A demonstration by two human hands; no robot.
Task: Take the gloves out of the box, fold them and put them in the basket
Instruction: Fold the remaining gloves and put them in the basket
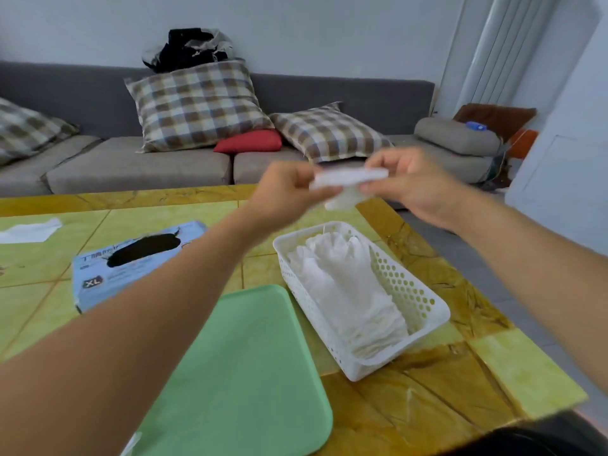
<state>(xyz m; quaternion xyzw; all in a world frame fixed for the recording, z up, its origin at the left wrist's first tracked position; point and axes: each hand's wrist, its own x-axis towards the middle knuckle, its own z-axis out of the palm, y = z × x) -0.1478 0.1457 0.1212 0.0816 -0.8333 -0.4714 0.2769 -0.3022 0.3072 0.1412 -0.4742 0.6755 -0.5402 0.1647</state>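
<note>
A white glove [349,181] is held up in the air between both hands, above the far end of the basket. My left hand [289,189] pinches its left end and my right hand [411,184] pinches its right end; part of the glove hangs down below. The white perforated basket [414,296] stands on the table at right with a stack of folded white gloves [348,291] inside. The blue glove box [131,261] lies flat to the left, its dark oval opening facing up.
A green tray [243,373] lies in front of me between the box and the basket. A white paper sheet [29,230] lies at the far left of the yellow tiled table [493,363]. Behind the table stands a grey sofa with cushions.
</note>
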